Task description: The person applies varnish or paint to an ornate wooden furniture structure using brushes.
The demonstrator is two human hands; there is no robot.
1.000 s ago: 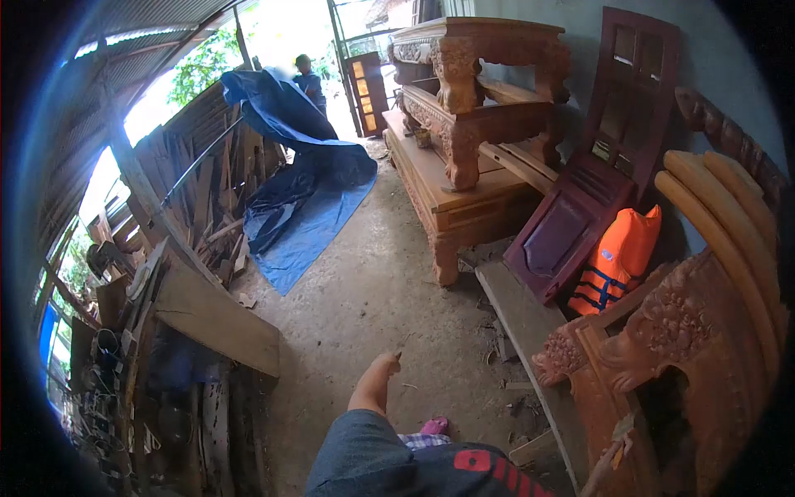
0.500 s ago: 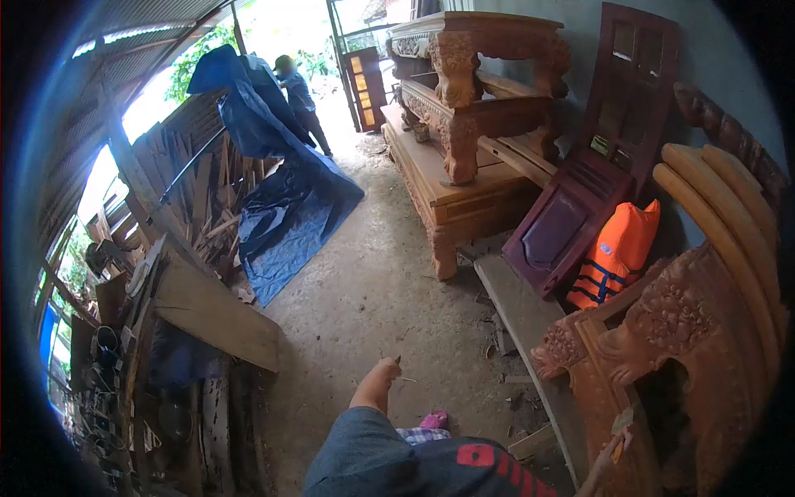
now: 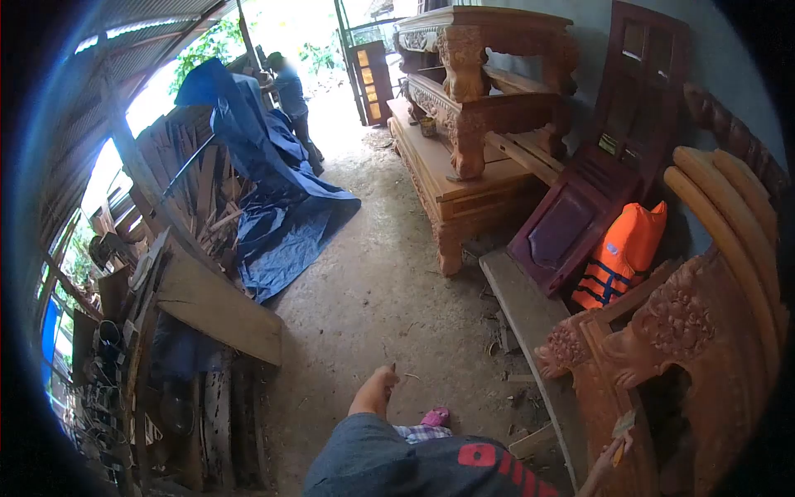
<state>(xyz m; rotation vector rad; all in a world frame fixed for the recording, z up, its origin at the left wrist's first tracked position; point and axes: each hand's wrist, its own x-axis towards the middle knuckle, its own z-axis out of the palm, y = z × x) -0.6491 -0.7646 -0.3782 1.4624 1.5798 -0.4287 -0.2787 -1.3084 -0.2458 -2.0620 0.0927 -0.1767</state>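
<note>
My left hand (image 3: 383, 383) is held low over the concrete floor, its fingers closed; a small dark tip shows at them, and I cannot tell what it is. In my right hand (image 3: 608, 462) is a paintbrush (image 3: 623, 425), bristles up, with part of a yellow handle showing. The brush is beside a carved wooden furniture piece (image 3: 675, 319) with floral relief and curved legs, and overlaps it in this view.
A person (image 3: 290, 98) stands at the far end by a blue tarpaulin (image 3: 281, 240). Stacked carved tables (image 3: 460, 186), a dark red door panel (image 3: 556, 232) and an orange life jacket (image 3: 623, 253) line the right side. Planks (image 3: 219, 311) and scrap wood crowd the left. A board (image 3: 522, 315) lies along the floor.
The far person has shifted slightly left and the tarpaulin's folds have changed. My left hand has lowered slightly; my right hand still has the brush.
</note>
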